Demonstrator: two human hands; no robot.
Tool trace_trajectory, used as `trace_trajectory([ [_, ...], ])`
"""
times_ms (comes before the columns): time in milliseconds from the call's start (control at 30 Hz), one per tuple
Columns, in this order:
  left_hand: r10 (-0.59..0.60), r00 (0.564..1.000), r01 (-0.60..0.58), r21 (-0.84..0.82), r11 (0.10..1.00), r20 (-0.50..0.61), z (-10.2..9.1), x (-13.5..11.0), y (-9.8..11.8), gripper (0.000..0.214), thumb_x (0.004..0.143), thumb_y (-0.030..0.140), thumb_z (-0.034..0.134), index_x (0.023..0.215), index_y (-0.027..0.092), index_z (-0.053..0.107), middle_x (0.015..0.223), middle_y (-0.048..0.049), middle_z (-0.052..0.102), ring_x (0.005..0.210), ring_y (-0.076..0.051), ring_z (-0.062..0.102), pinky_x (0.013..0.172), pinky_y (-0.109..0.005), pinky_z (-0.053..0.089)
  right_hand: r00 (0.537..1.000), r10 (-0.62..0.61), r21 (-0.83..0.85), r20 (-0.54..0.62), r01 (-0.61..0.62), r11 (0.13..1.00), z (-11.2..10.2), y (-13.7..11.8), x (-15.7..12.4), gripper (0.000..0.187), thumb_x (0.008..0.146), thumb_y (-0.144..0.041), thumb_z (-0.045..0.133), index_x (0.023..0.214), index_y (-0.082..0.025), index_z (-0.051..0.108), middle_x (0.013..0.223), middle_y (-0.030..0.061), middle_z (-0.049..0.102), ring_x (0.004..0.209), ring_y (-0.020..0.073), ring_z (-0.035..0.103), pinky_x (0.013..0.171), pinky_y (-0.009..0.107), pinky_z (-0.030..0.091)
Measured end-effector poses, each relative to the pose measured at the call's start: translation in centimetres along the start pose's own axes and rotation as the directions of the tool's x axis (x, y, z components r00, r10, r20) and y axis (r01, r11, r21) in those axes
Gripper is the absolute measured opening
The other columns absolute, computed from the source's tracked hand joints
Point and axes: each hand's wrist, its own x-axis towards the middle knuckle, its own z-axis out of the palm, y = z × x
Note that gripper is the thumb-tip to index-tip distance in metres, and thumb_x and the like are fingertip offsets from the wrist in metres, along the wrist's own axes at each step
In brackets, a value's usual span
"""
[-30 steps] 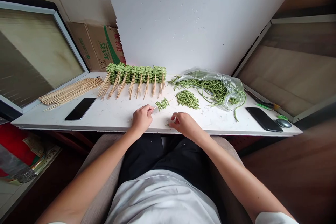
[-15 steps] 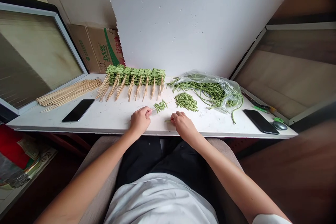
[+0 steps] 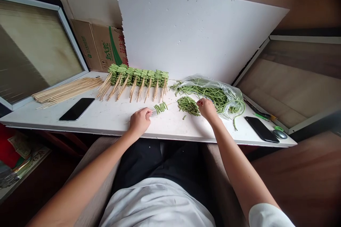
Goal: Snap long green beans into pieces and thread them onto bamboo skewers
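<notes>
**Two hands at the pile of cut long beans: head view**

Your left hand (image 3: 140,121) holds a bamboo skewer (image 3: 156,110) threaded with bean pieces (image 3: 161,107), its fingers (image 3: 146,112) closed around the skewer, just left of the pile of cut long beans (image 3: 188,106). Your right hand (image 3: 207,110) rests just right of the pile, fingertips (image 3: 199,102) drawn together; you cannot tell whether they pinch anything. Expect each piece to be light, firm, slightly slick and liable to snap under hard pressure: take it at mid-length. Grip the thin, stiff skewer near your left hand's end. Finished skewers (image 3: 138,81) lie beyond the pile's left; bagged long beans (image 3: 213,94) lie to its right.
</notes>
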Motion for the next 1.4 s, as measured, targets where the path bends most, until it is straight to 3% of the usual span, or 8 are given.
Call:
trace_trajectory([
  [133, -0.003, 1.0, 0.003, 0.005, 1.0, 0.011, 0.2, -0.1, 0.0, 0.019, 0.093, 0.015, 0.059, 0.093, 0.025, 0.075, 0.092, -0.0045, 0.081, 0.081, -0.025, 0.073, 0.069, -0.031, 0.049, 1.0, 0.006, 0.019, -0.014, -0.006, 1.0, -0.1, 0.1, 0.4, 0.028, 0.099, -0.019, 0.059, 0.116, -0.009, 0.079, 0.111, 0.0211, 0.075, 0.105, 0.0308, 0.066, 0.09, 0.038, 0.048],
  [233, -0.003, 1.0, 0.002, 0.005, 1.0, 0.019, 0.1, -0.1, 0.1, 0.018, 0.094, 0.015, 0.059, 0.093, 0.024, 0.075, 0.093, -0.0047, 0.081, 0.082, -0.025, 0.073, 0.07, -0.031, 0.049, 0.986, -0.168, 0.124, 0.019, 0.164, 0.979, -0.1, -0.9, -1.0, 0.028, 0.097, -0.018, 0.062, 0.118, -0.013, 0.079, 0.106, 0.0163, 0.075, 0.101, 0.0295, 0.065, 0.093, 0.039, 0.05],
  [400, -0.039, 0.998, 0.037, 0.033, 0.999, 0.055, 0.0, -0.2, 0.5, 0.02, 0.095, 0.016, 0.058, 0.098, 0.024, 0.076, 0.096, -0.0044, 0.082, 0.087, -0.025, 0.073, 0.073, -0.031, 0.049, 0.828, -0.53, 0.203, 0.185, 0.496, 0.845, 0.2, -2.4, -3.3, 0.019, 0.094, -0.016, 0.066, 0.103, -0.022, 0.083, 0.105, 0.0126, 0.073, 0.105, 0.0309, 0.062, 0.1, 0.045, 0.051],
  [567, -0.041, 0.997, 0.039, 0.025, 0.999, 0.073, 0.0, -0.3, 0.6, 0.02, 0.095, 0.016, 0.058, 0.099, 0.024, 0.077, 0.097, -0.0043, 0.081, 0.087, -0.025, 0.073, 0.074, -0.031, 0.049, 0.857, -0.485, 0.084, 0.175, 0.477, 0.875, 0.8, -2.5, -3.5, 0.021, 0.096, -0.014, 0.062, 0.095, -0.021, 0.082, 0.102, 0.0152, 0.071, 0.104, 0.0331, 0.059, 0.092, 0.045, 0.053],
  [767, -0.01, 0.999, 0.009, 0.01, 1.0, 0.051, 0.3, -0.3, 0.2, 0.019, 0.095, 0.016, 0.06, 0.098, 0.024, 0.077, 0.097, -0.0045, 0.082, 0.086, -0.025, 0.074, 0.073, -0.032, 0.049, 0.967, -0.245, 0.001, -0.07, 0.246, 0.969, 0.7, -0.2, -2.2, 0.028, 0.1, -0.022, 0.055, 0.107, -0.016, 0.082, 0.107, 0.0199, 0.071, 0.103, 0.037, 0.057, 0.091, 0.05, 0.049],
  [933, 0.038, 0.999, -0.038, -0.025, 0.999, 0.023, 0.4, -0.4, 0.2, 0.017, 0.095, 0.016, 0.061, 0.096, 0.023, 0.077, 0.093, -0.0044, 0.082, 0.082, -0.024, 0.074, 0.071, -0.031, 0.05, 0.975, -0.16, 0.201, -0.152, 0.189, 0.961, 0.1, -1.0, -2.6, 0.032, 0.099, -0.035, 0.06, 0.112, -0.015, 0.081, 0.103, 0.0187, 0.073, 0.103, 0.0362, 0.058, 0.096, 0.052, 0.046],
  [1100, 0.151, 0.987, -0.157, -0.113, 0.981, -0.061, 0.4, -0.7, 0.9, 0.02, 0.097, 0.015, 0.058, 0.099, 0.021, 0.076, 0.096, -0.0046, 0.082, 0.083, -0.023, 0.075, 0.074, -0.031, 0.054, 0.98, -0.18, 0.781, 0.085, 0.047, 0.623, -0.6, -5.7, -5.0, 0.042, 0.091, -0.059, 0.072, 0.105, -0.021, 0.079, 0.104, 0.0103, 0.078, 0.092, 0.026, 0.066, 0.08, 0.039, 0.049],
  [1400, 0.219, 0.966, -0.24, -0.161, 0.957, -0.139, 0.2, -1.1, 2.2, 0.022, 0.096, 0.012, 0.055, 0.097, 0.021, 0.075, 0.091, -0.0041, 0.081, 0.082, -0.021, 0.076, 0.075, -0.03, 0.058, 0.937, -0.245, 0.946, 0.251, -0.183, 0.269, 0.8, -8.4, -6.8, 0.029, 0.079, -0.047, 0.086, 0.096, -0.024, 0.08, 0.101, 0.0043, 0.076, 0.092, 0.0196, 0.065, 0.072, 0.03, 0.044],
])
